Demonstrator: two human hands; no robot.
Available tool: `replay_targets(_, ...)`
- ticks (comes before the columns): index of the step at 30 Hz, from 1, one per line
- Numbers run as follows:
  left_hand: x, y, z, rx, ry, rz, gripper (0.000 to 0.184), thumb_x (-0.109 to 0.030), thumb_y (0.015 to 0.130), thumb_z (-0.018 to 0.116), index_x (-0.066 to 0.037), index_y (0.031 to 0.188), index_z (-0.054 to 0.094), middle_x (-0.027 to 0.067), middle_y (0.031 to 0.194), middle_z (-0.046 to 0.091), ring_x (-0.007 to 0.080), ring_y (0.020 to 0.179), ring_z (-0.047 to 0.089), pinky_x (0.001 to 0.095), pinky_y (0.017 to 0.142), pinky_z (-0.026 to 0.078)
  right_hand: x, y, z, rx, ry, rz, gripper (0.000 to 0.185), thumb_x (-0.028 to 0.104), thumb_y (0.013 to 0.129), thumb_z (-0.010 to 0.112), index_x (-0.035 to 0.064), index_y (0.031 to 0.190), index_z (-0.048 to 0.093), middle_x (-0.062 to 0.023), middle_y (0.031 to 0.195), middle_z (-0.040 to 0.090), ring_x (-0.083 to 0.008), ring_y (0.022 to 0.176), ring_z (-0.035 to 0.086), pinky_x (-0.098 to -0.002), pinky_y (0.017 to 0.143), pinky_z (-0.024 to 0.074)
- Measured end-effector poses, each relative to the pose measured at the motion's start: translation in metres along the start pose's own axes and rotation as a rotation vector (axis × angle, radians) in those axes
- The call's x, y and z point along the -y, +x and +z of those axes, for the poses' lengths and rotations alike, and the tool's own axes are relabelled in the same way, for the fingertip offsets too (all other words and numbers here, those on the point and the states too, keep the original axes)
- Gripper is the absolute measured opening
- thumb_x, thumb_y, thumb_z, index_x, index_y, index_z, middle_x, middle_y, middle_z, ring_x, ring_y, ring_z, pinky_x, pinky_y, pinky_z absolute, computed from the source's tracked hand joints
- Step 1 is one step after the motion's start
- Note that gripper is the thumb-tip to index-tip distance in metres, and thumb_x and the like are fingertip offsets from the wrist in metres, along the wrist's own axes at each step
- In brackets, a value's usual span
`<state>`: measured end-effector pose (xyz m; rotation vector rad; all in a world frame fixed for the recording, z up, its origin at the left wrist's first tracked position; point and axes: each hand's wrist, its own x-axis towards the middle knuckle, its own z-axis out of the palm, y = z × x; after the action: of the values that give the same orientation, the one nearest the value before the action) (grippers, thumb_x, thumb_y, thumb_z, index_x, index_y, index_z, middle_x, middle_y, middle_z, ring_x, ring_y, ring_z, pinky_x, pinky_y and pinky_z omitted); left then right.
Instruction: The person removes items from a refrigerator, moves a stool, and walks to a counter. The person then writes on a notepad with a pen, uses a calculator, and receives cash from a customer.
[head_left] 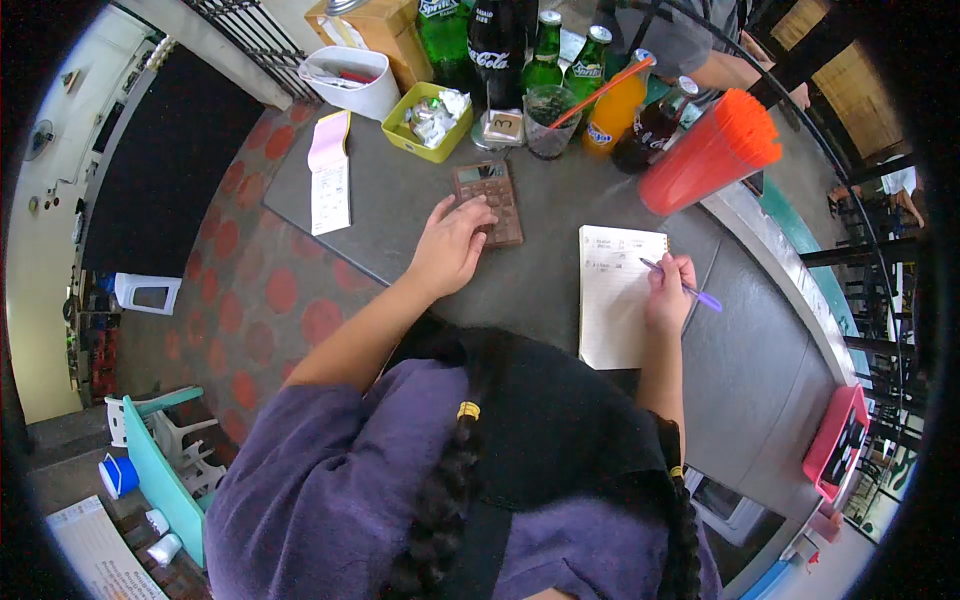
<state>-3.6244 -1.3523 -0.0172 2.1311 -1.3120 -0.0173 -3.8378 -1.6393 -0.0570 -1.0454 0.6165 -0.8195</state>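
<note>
My left hand [450,245] rests at the brown calculator [508,208], its fingers stretched over the lower-left keys. My right hand [668,293] is closed around a purple pen [707,299], whose tip points at the upper part of a lined notepad [612,315]. Handwriting fills a few rows at the top of that page, too small to read. Left of the calculator lies a receipt pad [331,196], its pink sheet folded up over the top and writing on the white slip.
Behind the calculator stand a yellow-green box [437,150], a glass with a straw [547,140], an orange Fanta bottle [613,108] and several other soda bottles. A red container of straws [690,165] leans at right. Another person's arm [722,70] shows beyond; a pink tray [832,440] sits on the counter edge.
</note>
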Motion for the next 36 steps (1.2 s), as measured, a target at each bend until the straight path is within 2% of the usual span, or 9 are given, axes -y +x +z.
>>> replay_targets(7, -0.004, 0.002, 0.001, 0.033, 0.088, 0.066, 0.027, -0.009, 0.088, 0.054, -0.007, 0.115, 0.049, 0.0080, 0.117, 0.062, 0.0272, 0.125, 0.051, 0.0531, 0.111, 0.027, 0.001, 0.001, 0.000, 0.035, 0.010, -0.009, 0.022, 0.006, 0.092, 0.061, 0.0115, 0.075, 0.047, 0.0038, 0.066, 0.045, -0.0050, 0.056, 0.037, -0.0203, 0.050, 0.0283)
replay_targets(13, -0.014, -0.011, 0.006, 0.099, 0.046, 0.065, 0.028, -0.005, 0.085, 0.056, -0.008, 0.112, 0.053, 0.0112, 0.120, 0.061, 0.0259, 0.128, 0.050, 0.0523, 0.112, 0.027, -0.003, 0.002, -0.004, 0.037, -0.005, -0.018, 0.023, 0.006, 0.093, 0.060, 0.0107, 0.075, 0.046, 0.0035, 0.065, 0.045, -0.0051, 0.055, 0.036, -0.0204, 0.050, 0.0272)
replay_targets(16, -0.016, -0.012, 0.005, 0.085, 0.080, 0.074, 0.026, -0.007, 0.085, 0.058, -0.006, 0.110, 0.051, 0.0147, 0.117, 0.059, 0.0304, 0.121, 0.052, 0.0523, 0.111, 0.029, -0.002, 0.002, -0.005, 0.048, 0.001, -0.017, 0.023, 0.008, 0.093, 0.060, 0.0099, 0.076, 0.046, 0.0031, 0.065, 0.045, -0.0057, 0.056, 0.038, -0.0214, 0.051, 0.0290)
replay_targets(22, 0.000, -0.035, 0.006, -0.347, -0.083, -0.076, 0.025, -0.009, 0.083, 0.065, -0.002, 0.099, 0.047, 0.0181, 0.096, 0.051, 0.0370, 0.090, 0.050, 0.0455, 0.088, 0.041, 0.008, -0.002, 0.020, -0.025, -0.215, -0.104, 0.010, 0.010, 0.092, 0.063, 0.0061, 0.087, 0.055, -0.0006, 0.075, 0.056, -0.0070, 0.067, 0.051, -0.0220, 0.059, 0.0406)
replay_targets(25, 0.016, -0.047, 0.014, -0.424, -0.083, -0.200, 0.026, -0.009, 0.084, 0.066, -0.001, 0.094, 0.044, 0.0169, 0.089, 0.047, 0.0341, 0.081, 0.046, 0.0407, 0.075, 0.040, 0.016, -0.002, 0.019, 0.087, -0.456, -0.242, 0.011, 0.009, 0.089, 0.066, 0.0050, 0.092, 0.056, -0.0030, 0.081, 0.062, -0.0077, 0.068, 0.053, -0.0210, 0.062, 0.0425)
replay_targets(27, 0.012, -0.050, 0.010, -0.383, -0.136, -0.342, 0.025, -0.010, 0.084, 0.068, -0.001, 0.085, 0.044, 0.0145, 0.086, 0.046, 0.0294, 0.072, 0.046, 0.0376, 0.065, 0.041, 0.016, 0.001, 0.022, 0.083, -0.435, -0.276, 0.014, 0.006, 0.085, 0.069, 0.0052, 0.086, 0.055, -0.0026, 0.076, 0.061, -0.0070, 0.065, 0.053, -0.0207, 0.061, 0.0419)
replay_targets(29, 0.016, -0.047, 0.012, -0.416, -0.081, -0.250, 0.024, -0.009, 0.084, 0.069, -0.002, 0.081, 0.046, 0.0126, 0.083, 0.047, 0.0262, 0.069, 0.047, 0.0353, 0.061, 0.041, 0.014, 0.004, 0.012, 0.105, -0.492, -0.275, 0.014, 0.004, 0.084, 0.068, 0.0052, 0.081, 0.055, -0.0025, 0.072, 0.060, -0.0068, 0.062, 0.053, -0.0205, 0.060, 0.0412)
replay_targets(31, 0.007, -0.042, 0.007, -0.397, -0.169, -0.271, 0.023, -0.006, 0.083, 0.070, -0.002, 0.080, 0.048, 0.0109, 0.080, 0.048, 0.0233, 0.066, 0.047, 0.0335, 0.059, 0.041, 0.016, 0.004, 0.011, 0.110, -0.533, -0.187, 0.020, 0.002, 0.084, 0.067, 0.0058, 0.071, 0.051, -0.0005, 0.066, 0.056, -0.0063, 0.059, 0.049, -0.0216, 0.058, 0.0385)
replay_targets(36, 0.011, -0.044, 0.010, -0.400, -0.217, -0.353, 0.023, -0.006, 0.080, 0.074, 0.000, 0.080, 0.053, 0.0076, 0.078, 0.052, 0.0175, 0.064, 0.050, 0.0288, 0.060, 0.044, -0.006, 0.007, 0.000, 0.157, -0.570, -0.288, 0.030, -0.002, 0.082, 0.064, 0.0061, 0.062, 0.043, 0.0031, 0.062, 0.047, -0.0058, 0.060, 0.042, -0.0237, 0.057, 0.0333)
